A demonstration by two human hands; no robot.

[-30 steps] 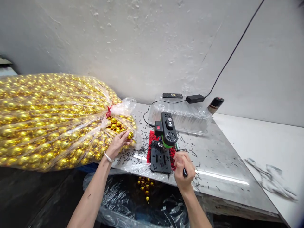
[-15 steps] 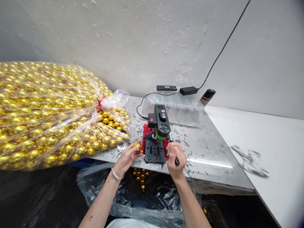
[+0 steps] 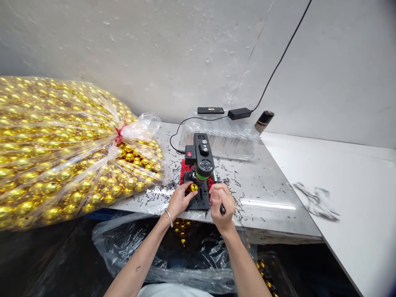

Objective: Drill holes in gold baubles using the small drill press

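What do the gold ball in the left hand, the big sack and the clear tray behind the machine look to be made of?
Gold ball: mirror-bright metallic gold coat; the body under it, plastic or glass, cannot be told. Sack: thin clear plastic film, wrinkled and glossy, knotted with a red tie. Clear tray: probably thin formed plastic, transparent with moulded pockets.

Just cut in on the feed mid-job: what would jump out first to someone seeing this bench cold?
The huge clear bag of gold balls fills the left of the bench, tied with a red string. At centre stands a small black bench drill, where the left hand holds one gold ball on its base and the right hand grips its lever. Black shavings litter the metal table.
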